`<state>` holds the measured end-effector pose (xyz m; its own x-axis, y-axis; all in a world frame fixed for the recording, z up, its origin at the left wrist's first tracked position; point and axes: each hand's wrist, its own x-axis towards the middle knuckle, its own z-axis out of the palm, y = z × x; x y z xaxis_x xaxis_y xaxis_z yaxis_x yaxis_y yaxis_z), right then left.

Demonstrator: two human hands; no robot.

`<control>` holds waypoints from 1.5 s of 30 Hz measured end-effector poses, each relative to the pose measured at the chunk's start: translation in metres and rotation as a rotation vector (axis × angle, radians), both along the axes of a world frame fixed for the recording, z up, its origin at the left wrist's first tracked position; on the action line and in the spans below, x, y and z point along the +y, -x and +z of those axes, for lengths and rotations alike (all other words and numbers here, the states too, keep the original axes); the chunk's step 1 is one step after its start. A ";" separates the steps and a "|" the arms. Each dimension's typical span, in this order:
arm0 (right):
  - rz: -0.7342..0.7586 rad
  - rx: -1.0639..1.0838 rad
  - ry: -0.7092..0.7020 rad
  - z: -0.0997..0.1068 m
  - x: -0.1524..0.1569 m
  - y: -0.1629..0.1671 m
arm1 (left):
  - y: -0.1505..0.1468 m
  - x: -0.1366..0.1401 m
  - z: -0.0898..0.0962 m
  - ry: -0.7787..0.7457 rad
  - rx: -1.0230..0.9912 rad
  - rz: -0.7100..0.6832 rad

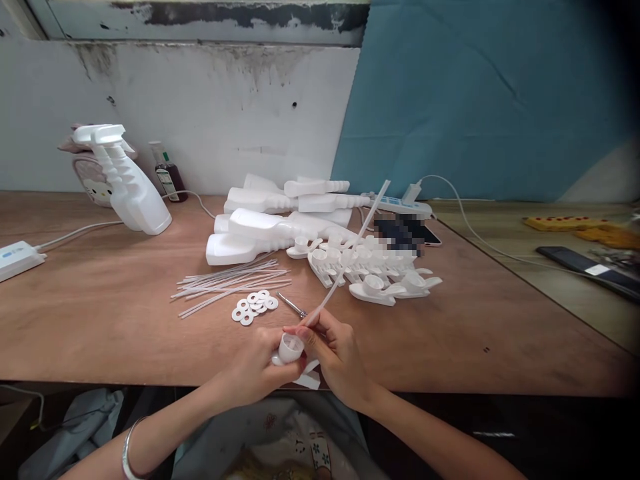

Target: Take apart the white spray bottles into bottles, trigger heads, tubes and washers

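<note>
At the table's front edge my left hand [267,360] is closed around a white spray trigger head [291,347], its round collar facing up. Between the thumb and fingers of my right hand [336,353] is a thin translucent tube [353,253], slanting up and to the right. The tube's lower end is close to the collar; whether it sits inside I cannot tell. Just beyond my hands lie a small metal tool [291,305] and a pile of white ring washers [254,307]. More loose tubes [230,283] lie to the left of centre.
Several white spray heads [373,287] are grouped right of centre. White bottles [250,227] lie stacked behind them. Two assembled spray bottles [135,187] stand at the left near a dark glass bottle [169,175]. A power strip [407,207], cables and a phone [590,270] are on the right.
</note>
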<state>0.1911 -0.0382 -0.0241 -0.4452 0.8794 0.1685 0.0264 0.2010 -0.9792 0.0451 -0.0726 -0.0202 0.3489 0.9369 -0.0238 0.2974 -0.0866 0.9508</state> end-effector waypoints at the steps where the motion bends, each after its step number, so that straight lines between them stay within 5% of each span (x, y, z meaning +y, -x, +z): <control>1: 0.000 -0.007 -0.007 0.000 0.000 0.000 | 0.001 0.001 0.001 0.013 0.014 -0.010; 11: 0.005 0.133 0.019 0.001 -0.004 0.004 | 0.007 -0.002 0.005 0.013 0.083 -0.179; 17: -0.121 0.133 -0.101 0.005 0.004 -0.006 | 0.005 0.000 0.003 0.016 0.107 -0.148; 26: 0.035 0.027 0.011 0.003 0.006 -0.005 | 0.006 0.000 -0.005 0.033 0.058 -0.138; 45: 0.005 -0.044 0.043 0.000 0.006 -0.006 | 0.005 0.000 -0.002 0.014 0.047 -0.107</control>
<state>0.1968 -0.0318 -0.0243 -0.4556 0.8833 0.1105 0.0687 0.1587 -0.9849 0.0396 -0.0725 -0.0226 0.4446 0.8940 -0.0557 0.3317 -0.1066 0.9373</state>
